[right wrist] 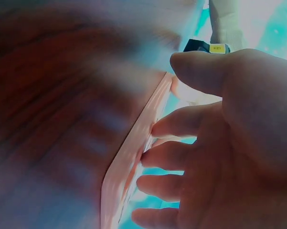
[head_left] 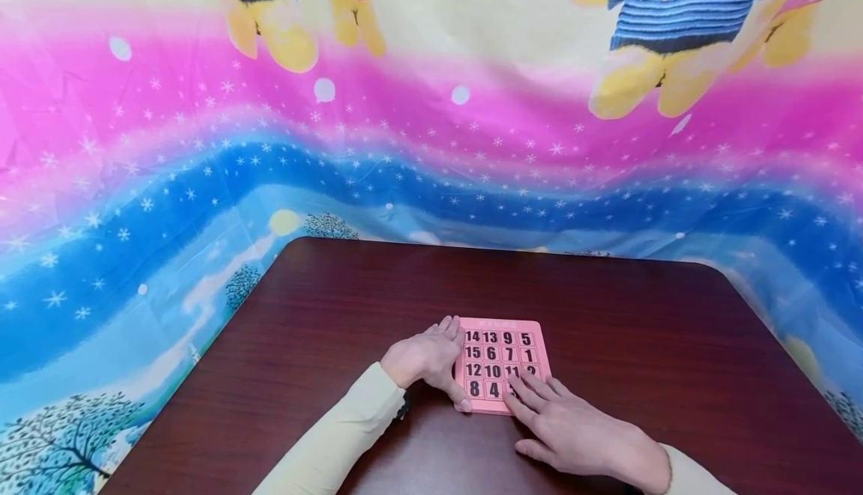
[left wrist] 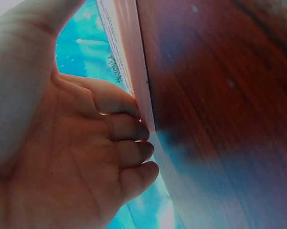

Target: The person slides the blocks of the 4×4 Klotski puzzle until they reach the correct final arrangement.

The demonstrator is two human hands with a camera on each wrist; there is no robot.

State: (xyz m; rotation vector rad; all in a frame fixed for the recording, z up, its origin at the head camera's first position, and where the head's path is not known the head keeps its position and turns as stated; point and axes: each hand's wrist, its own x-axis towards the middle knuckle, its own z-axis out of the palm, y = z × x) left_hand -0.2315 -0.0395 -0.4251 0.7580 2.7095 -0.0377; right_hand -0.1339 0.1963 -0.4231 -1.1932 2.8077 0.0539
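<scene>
A pink number slide puzzle (head_left: 500, 353) lies flat on the dark table, its square tiles printed with black numbers. Along its left edge rests my left hand (head_left: 428, 356), fingers reaching toward the upper corner and thumb at the lower one. In the left wrist view, the fingertips (left wrist: 142, 130) meet the side of the puzzle. My right hand (head_left: 573, 424) lies over the lower right corner, its extended fingers touching the tiles and covering some of the numbers there. The right wrist view shows these fingers spread above the pink frame (right wrist: 133, 152).
The brown wooden table (head_left: 377, 278) has rounded far corners. Behind it hangs a colourful cloth (head_left: 418, 143) with bears, snowflakes and trees, which also drops past the table's sides. A small black device with a yellow label (right wrist: 217, 48) is near the left sleeve.
</scene>
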